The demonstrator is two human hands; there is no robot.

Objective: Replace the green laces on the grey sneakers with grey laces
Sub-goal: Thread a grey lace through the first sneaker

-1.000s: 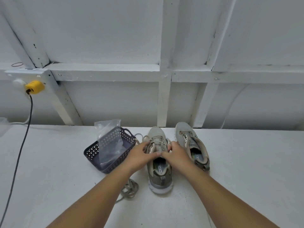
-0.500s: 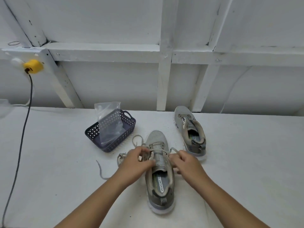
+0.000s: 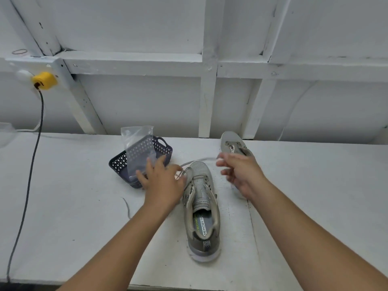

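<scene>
Sneakers, grey: two. Your near sneaker (image 3: 201, 215) lies on the white table (image 3: 63, 206), toe pointing away from you, heel towards you, between your forearms. The far sneaker (image 3: 232, 143) lies beyond it to the right, partly hidden behind your right hand (image 3: 241, 175).

Lace, pale: one strand (image 3: 199, 160) runs from the near sneaker's toe eyelets up to your right hand, whose fingertips appear to pinch it (motion blur, so the grip cannot be told for sure). Another loose lace end (image 3: 127, 206) lies on the table to the left.

Hands: two. Your left hand (image 3: 161, 181) rests at the shoe's left side, fingers spread, grip apart.

Basket, dark, perforated: one (image 3: 163, 149), just beyond your left hand, holding one clear plastic bag (image 3: 138, 148).

Yellow plug (image 3: 44, 80) with dark cable (image 3: 31, 164): one, far left.
</scene>
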